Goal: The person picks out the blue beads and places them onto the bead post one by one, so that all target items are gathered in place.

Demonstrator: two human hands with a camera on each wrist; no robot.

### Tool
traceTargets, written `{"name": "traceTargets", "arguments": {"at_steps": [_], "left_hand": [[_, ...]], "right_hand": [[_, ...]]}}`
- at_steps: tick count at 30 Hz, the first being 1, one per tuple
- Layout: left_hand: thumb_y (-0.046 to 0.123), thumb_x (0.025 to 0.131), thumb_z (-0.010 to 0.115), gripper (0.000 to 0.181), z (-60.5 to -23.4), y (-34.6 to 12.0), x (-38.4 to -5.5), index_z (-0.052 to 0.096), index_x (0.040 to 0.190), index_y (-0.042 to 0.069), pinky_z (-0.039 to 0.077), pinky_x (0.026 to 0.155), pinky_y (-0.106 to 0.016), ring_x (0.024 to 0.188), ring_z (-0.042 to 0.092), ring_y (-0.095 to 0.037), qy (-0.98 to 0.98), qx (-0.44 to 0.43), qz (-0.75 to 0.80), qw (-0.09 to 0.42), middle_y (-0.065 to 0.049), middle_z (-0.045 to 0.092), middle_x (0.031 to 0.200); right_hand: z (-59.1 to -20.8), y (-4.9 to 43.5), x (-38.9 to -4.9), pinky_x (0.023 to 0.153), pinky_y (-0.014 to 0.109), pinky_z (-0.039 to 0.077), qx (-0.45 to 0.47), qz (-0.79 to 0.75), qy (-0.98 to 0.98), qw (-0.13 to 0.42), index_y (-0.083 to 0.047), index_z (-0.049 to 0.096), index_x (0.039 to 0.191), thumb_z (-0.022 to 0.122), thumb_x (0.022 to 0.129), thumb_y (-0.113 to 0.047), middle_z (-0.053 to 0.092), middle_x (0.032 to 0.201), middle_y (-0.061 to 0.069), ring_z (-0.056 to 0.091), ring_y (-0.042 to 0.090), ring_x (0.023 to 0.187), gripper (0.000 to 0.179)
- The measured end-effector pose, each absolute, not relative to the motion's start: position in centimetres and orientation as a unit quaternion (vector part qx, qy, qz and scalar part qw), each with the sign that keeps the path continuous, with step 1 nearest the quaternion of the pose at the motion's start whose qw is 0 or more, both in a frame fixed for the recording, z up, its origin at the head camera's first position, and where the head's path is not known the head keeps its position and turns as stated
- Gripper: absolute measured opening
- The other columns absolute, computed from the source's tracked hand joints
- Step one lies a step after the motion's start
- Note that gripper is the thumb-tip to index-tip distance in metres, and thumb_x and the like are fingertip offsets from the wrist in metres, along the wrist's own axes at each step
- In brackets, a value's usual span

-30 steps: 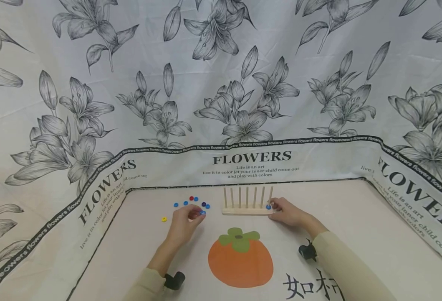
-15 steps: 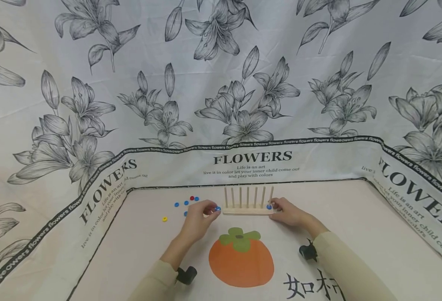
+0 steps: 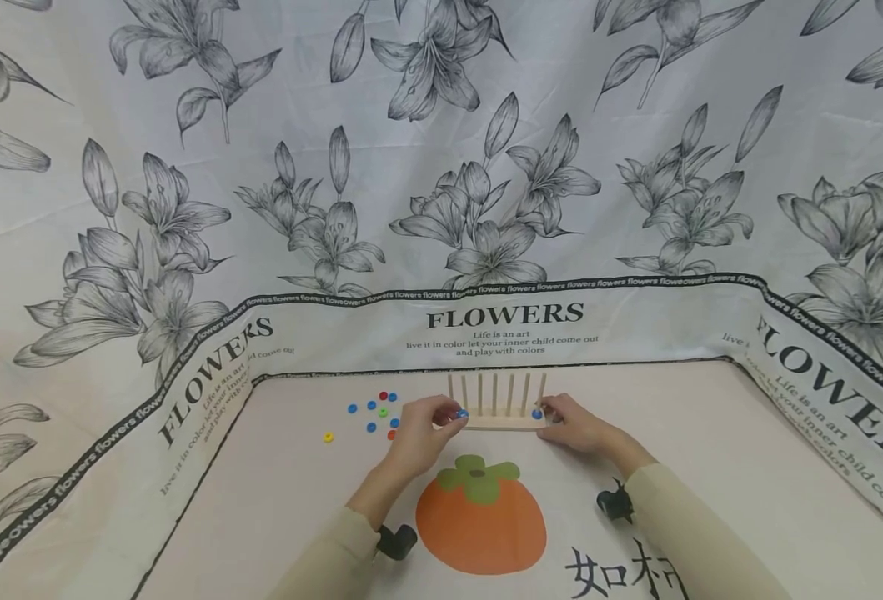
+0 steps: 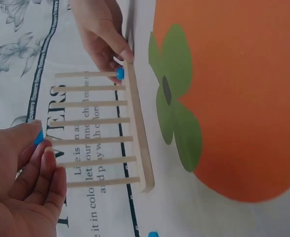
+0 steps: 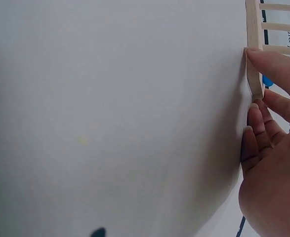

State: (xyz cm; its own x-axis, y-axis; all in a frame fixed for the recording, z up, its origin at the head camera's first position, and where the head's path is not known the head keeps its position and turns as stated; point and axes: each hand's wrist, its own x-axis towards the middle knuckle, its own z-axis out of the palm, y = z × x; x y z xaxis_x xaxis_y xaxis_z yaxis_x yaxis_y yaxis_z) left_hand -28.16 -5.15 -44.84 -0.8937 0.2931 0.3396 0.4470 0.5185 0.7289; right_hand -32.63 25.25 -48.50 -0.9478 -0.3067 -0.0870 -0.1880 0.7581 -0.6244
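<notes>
Farthest left on the pale tabletop [image 3: 276,483], at nine o'clock from the wooden rack [image 3: 504,422], twelve being toward the hanging cloth [image 3: 441,208]: a yellow bead [image 3: 328,437], set apart. Next rightward, a loose cluster around a green bead [image 3: 383,412]: loose blue beads [image 3: 352,408] at nine, ten, seven, one and four o'clock from it, a red bead [image 3: 383,396] at twelve, an orange-red bead [image 3: 392,434] at five, partly covered. Just right of that, on the rack's nine o'clock side, the left hand [image 3: 420,427], pinching a bright blue bead [image 3: 463,413] between thumb and forefinger, near the pegs [image 4: 93,121]; contact with any peg impossible to tell. At six o'clock from that hand, a black wrist device [image 3: 398,542]. Mid-scene, at six o'clock from the rack, a persimmon print [image 3: 481,529]. Above it, the rack, upright, base running from nine to three, seven pegs in a row. Low on the rightmost peg, a threaded blue bead [image 3: 536,414]. At three o'clock, the right hand [image 3: 578,423], gripping the rack's end, thumb against the front of the base. Farther right, between four and five o'clock from the rack, dark written characters [image 3: 594,573], partly covered by a sleeve [image 3: 699,525].
</notes>
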Motion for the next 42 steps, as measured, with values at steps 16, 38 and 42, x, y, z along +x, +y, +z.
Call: {"name": "traceTargets", "arguments": {"at_steps": [16, 38, 42], "left_hand": [[0.02, 0.095, 0.075, 0.018, -44.9, -2.5, -29.0, 0.074, 0.11, 0.011, 0.055, 0.078, -0.023, 0.086, 0.064, -0.007, -0.86, -0.22, -0.455, 0.067, 0.007, 0.069, 0.092], [0.018, 0.094, 0.075, 0.017, -45.0, 0.7, -30.0, 0.074, 0.109, 0.009, 0.053, 0.077, -0.019, 0.084, 0.062, -0.003, -0.849, -0.242, -0.463, 0.073, 0.005, 0.07, 0.093], [0.018, 0.095, 0.075, 0.016, -45.0, 1.3, -30.1, 0.073, 0.108, 0.01, 0.052, 0.076, -0.019, 0.084, 0.061, -0.003, -0.849, -0.24, -0.466, 0.071, 0.005, 0.07, 0.093]], "right_hand": [[-48.4, 25.4, -32.6, 0.099, 0.054, 0.047, -0.139, -0.323, 0.932, 0.086, 0.006, 0.046, 0.142, 0.069, 0.096, -0.023, 0.051, 0.128, 0.019, 0.052, 0.032, 0.113, 0.06], [-48.5, 25.4, -32.6, 0.1, 0.056, 0.046, -0.148, -0.326, 0.929, 0.09, 0.009, 0.044, 0.145, 0.068, 0.097, -0.023, 0.049, 0.131, 0.022, 0.051, 0.036, 0.116, 0.062], [-48.5, 25.5, -32.6, 0.101, 0.055, 0.046, -0.145, -0.328, 0.929, 0.091, 0.008, 0.043, 0.145, 0.068, 0.097, -0.023, 0.049, 0.132, 0.021, 0.051, 0.035, 0.116, 0.062]]}}
